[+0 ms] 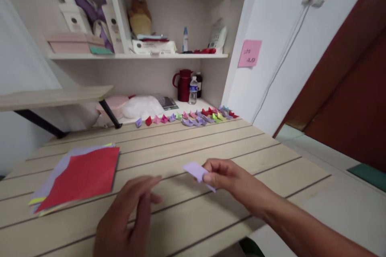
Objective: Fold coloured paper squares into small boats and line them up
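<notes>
A small folded piece of lilac paper (194,170) is pinched between the thumb and fingers of my right hand (224,174), just above the slatted wooden table (169,225). My left hand (128,213) hovers to the left of the paper, apart from it. Its fingers are stretched out and nothing is in them. Left of that hand lies a stack of square sheets with a red sheet (86,174) on top; lilac and yellow edges stick out beneath it.
Several small folded paper boats (193,121) line the table's far edge. Behind them stand a dark red jug (183,86) and a water bottle (193,90). A raised wooden shelf (54,98) on black legs stands at the left. A pink note (249,53) is on the wall.
</notes>
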Action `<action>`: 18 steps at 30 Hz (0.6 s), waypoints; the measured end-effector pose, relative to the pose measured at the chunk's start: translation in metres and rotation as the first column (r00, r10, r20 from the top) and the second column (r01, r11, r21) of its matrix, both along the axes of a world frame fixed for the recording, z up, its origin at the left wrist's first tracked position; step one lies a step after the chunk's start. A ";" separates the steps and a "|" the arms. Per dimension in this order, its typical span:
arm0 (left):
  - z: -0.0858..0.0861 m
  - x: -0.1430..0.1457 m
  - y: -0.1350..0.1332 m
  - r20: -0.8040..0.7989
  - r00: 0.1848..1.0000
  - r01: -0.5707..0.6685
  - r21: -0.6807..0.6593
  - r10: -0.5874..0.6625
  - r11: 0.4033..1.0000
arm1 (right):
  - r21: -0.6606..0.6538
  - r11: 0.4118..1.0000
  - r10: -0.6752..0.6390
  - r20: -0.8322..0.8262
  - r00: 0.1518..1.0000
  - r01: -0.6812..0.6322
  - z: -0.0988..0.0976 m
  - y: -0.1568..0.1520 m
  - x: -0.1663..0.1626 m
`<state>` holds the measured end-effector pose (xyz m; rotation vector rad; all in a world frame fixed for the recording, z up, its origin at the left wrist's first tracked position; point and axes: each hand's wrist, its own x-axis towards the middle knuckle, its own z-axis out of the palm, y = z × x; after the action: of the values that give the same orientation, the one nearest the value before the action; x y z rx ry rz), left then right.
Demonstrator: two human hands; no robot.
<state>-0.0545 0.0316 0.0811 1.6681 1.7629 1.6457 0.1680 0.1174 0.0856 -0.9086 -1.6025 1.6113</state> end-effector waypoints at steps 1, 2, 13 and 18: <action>0.009 0.000 0.024 0.082 0.996 0.031 0.007 -0.031 1.000 | -0.111 0.993 0.029 -0.049 0.998 -0.035 0.008 0.020 -0.008; 0.014 0.000 0.048 0.221 0.974 0.048 -0.018 -0.043 0.999 | -0.224 0.973 0.040 -0.106 0.994 -0.063 0.014 0.040 -0.016; -0.053 -0.012 0.170 0.706 0.698 -0.040 -0.127 0.119 0.991 | -0.453 0.876 0.042 -0.278 0.960 -0.169 -0.030 0.137 -0.053; -0.064 0.007 0.171 0.579 0.814 0.108 -0.063 -0.052 0.992 | -0.533 0.810 0.030 -0.378 0.925 -0.244 -0.046 0.144 -0.045</action>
<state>-0.0477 0.2031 0.0166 1.0191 1.4108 1.7525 0.1229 0.2610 0.0399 -0.7306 -0.9520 2.2818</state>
